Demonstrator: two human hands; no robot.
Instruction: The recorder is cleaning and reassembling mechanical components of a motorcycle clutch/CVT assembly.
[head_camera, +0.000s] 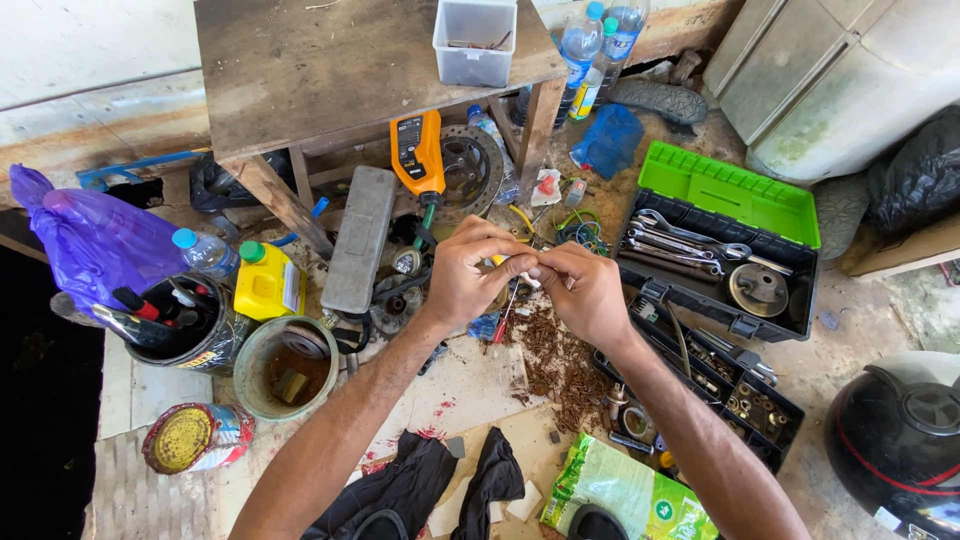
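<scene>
A cluttered floor (470, 380) is seen below. A small white part (527, 276), mostly hidden, is pinched between the left hand (468, 278) and right hand (582, 290).

two bare forearms came up from the bottom edge of the head view, one from the lower left and one from the lower right. no sleeve covered either arm as far as the picture reached; both were uncovered from the frame edge to the wrist. the left hand (468, 272) wore no glove, ring or band that could be made out, and the right hand (580, 288) was likewise bare, with no watch at the wrist. the forearms were lean, with fine hair along them. the fingers (500, 262) of both hands were ungloved; smaller details on them were too small to tell.
</scene>
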